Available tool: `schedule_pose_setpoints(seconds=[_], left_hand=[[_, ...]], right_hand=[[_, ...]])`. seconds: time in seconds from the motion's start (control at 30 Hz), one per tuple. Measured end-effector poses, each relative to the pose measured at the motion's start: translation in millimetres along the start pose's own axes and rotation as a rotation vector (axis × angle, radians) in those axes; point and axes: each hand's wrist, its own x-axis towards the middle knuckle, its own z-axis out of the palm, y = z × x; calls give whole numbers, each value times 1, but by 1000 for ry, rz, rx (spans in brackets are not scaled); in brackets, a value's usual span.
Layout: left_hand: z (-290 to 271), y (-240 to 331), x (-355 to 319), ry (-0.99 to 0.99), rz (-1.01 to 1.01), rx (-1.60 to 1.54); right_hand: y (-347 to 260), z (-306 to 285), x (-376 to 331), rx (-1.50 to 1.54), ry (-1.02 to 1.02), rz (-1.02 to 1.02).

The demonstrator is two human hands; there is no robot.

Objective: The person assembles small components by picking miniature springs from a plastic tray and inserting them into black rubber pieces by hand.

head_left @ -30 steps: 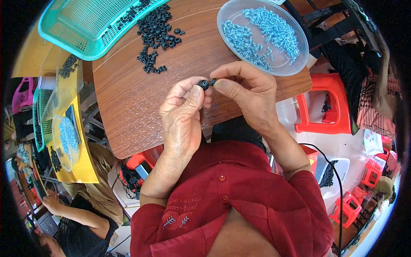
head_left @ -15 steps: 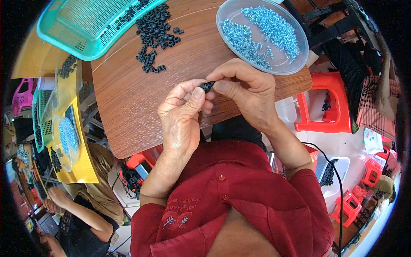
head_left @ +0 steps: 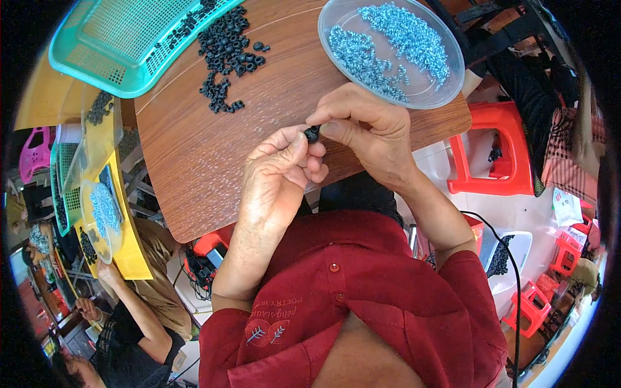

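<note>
Over the near edge of the wooden table, my left hand (head_left: 275,165) pinches a small black ring-shaped plastic part (head_left: 312,134) between thumb and fingertips. The part's round opening faces up. My right hand (head_left: 372,126) is closed in a pinch, its thumb and forefinger against the upper right side of the same part. Whatever lies between those right fingertips is too small to make out. Ahead and to the left is a loose pile of similar black parts (head_left: 226,48). Beyond my right hand, a round clear plastic bowl (head_left: 328,61) holds many small shiny blue coil-like pieces (head_left: 414,39).
A turquoise mesh basket (head_left: 139,77) with black parts overlaps the table (head_left: 194,174) at far left. Red plastic stools (head_left: 462,158) stand on the right, near a black cable (head_left: 511,258). At left, a co-worker's hand (head_left: 107,271) is beside a yellow table (head_left: 136,252).
The black part has turned between my fingers, its opening now facing up. Both my hands stay close together. The co-worker's hand at left has moved up to the yellow table's edge.
</note>
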Motion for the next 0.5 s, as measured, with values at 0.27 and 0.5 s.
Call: schedule_pose_setpoints(seconds=[0.27,0.5], left_hand=[[3,-2,3,44,-23,0],[9,-2,1,21,-43,-23]], right_hand=[[2,-2,-2,87,-12,67],[1,-1,-3,79,30,-17]])
